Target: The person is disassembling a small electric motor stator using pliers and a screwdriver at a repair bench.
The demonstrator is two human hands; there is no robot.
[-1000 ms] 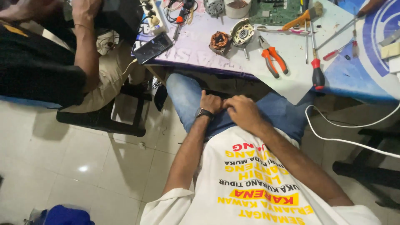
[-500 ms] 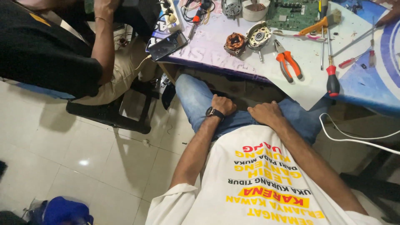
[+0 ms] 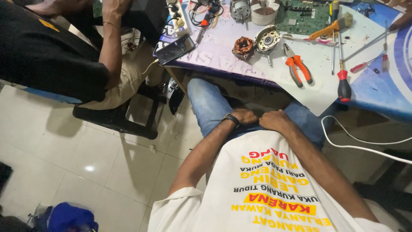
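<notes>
Both hands, left hand (image 3: 245, 116) and right hand (image 3: 274, 120), seemingly curled into fists, rest on jeans (image 3: 210, 105) at the shirt hem (image 3: 257, 137).

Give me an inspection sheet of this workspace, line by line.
Surface: table with pale cover, crowded.
Job's things: both hands at the hem of the white shirt, over jeans.
Clutter: pliers, screwdriver, motor coil, circuit board, phone.
Hands: left hand and right hand closed at the lap, touching.
Cables: white cable hanging at right.
Surroundings: tiled floor; another person's arm at left.
</notes>
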